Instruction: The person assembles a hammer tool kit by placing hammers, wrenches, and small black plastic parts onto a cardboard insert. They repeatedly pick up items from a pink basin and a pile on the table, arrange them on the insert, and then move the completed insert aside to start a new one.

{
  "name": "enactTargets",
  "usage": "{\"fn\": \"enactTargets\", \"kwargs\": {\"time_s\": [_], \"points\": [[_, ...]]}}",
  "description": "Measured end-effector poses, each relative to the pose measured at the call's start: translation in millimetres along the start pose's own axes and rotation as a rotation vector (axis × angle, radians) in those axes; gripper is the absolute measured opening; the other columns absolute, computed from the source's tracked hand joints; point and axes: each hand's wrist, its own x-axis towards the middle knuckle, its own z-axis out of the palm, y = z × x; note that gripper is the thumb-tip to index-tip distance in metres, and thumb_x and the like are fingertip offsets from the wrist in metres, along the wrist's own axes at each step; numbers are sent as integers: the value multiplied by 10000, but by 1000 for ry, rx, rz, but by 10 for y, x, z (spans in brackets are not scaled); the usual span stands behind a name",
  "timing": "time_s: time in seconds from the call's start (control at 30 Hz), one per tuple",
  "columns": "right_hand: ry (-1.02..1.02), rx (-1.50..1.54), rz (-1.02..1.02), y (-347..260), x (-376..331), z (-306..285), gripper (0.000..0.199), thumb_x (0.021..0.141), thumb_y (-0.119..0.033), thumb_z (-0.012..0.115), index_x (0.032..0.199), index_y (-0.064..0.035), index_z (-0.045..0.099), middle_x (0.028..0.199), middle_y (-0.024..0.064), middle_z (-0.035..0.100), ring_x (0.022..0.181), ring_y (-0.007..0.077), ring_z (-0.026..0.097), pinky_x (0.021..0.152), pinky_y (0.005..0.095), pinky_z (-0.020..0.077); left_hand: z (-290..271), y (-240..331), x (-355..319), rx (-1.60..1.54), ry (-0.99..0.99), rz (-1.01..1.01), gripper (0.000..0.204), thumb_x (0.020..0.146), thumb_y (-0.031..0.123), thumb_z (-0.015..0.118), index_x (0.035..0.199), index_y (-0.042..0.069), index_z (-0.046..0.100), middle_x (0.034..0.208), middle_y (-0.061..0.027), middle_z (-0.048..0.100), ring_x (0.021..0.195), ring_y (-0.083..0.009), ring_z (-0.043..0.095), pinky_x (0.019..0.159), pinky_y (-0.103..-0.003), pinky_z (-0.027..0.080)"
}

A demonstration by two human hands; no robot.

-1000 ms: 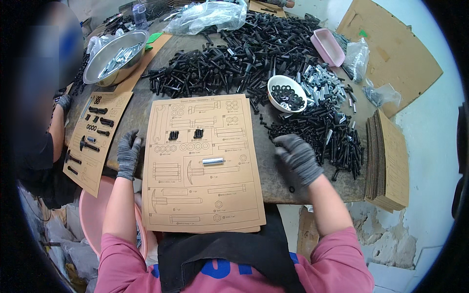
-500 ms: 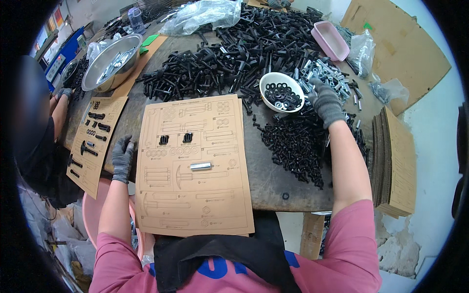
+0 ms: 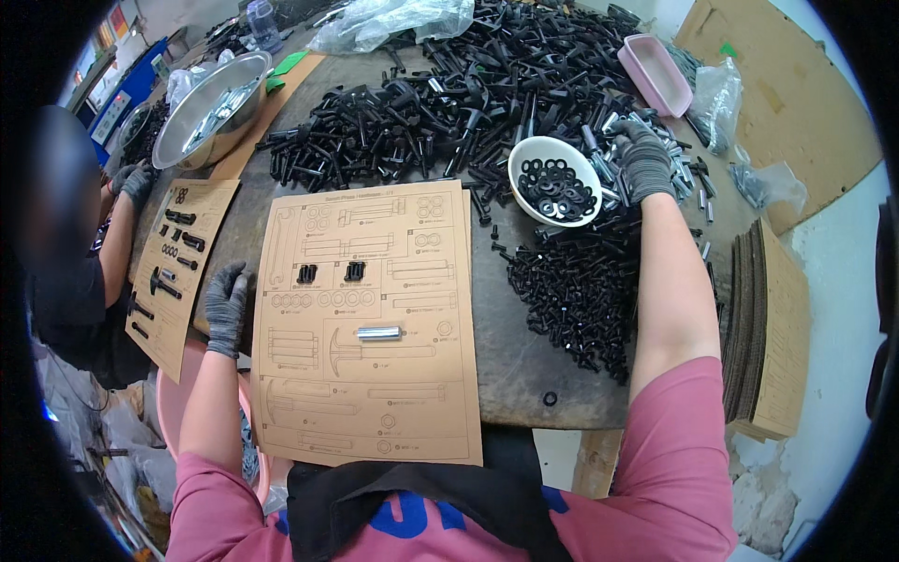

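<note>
My right hand point(image 3: 644, 161), in a grey knit glove, reaches into a pile of silver metal sleeves point(image 3: 676, 155). Its fingers are bent down among them, and anything pinched there is hidden. A white bowl point(image 3: 524, 208) of black washers stands just left of this hand. My left hand point(image 3: 226, 304), gloved too, rests empty with loosely curled, parted fingers beside the left edge of a printed cardboard sheet point(image 3: 393, 281). On that sheet lie a silver sleeve point(image 3: 379, 333) and two small groups of black screws point(image 3: 307, 273).
Black bolts point(image 3: 440, 112) heap across the table's far side, with small black screws point(image 3: 571, 290) nearer me. Cardboard sheets point(image 3: 777, 337) are stacked at right. A pink tray point(image 3: 655, 75) and a steel basin point(image 3: 169, 140) stand farther back. A co-worker's gloved hand point(image 3: 138, 184) is at left.
My right hand has moved a little farther over the sleeves. My left hand stays by the sheet. The whole view has shifted slightly, and the co-worker's hand has moved nearer their sheet.
</note>
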Motion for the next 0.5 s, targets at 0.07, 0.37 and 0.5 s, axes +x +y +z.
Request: {"fn": "enactTargets", "kwargs": {"time_s": [0.07, 0.37, 0.5], "points": [[193, 15, -130, 435, 246, 84, 209, 812, -199, 518, 1009, -184, 586, 821, 130, 601, 729, 245, 583, 694, 356, 459, 14, -40, 12, -22, -1, -9, 231, 827, 29, 517, 1056, -6, 527, 997, -78, 580, 907, -144, 540, 830, -259, 429], [685, 207, 59, 257, 324, -905, 317, 832, -330, 435, 834, -69, 615, 779, 110, 601, 648, 144, 565, 595, 280, 437, -83, -112, -24, 19, 31, 21, 230, 826, 25, 505, 1053, 1, 534, 1029, -74, 571, 947, -152, 524, 866, -264, 398], [848, 1029, -34, 277, 109, -1479, 286, 844, -274, 427, 811, -30, 573, 761, 104, 593, 736, 202, 588, 633, 315, 458, 6, -129, 40, -42, 12, 4, 231, 824, 30, 506, 1050, -3, 538, 1037, -79, 573, 951, -153, 524, 868, -267, 395]]}}
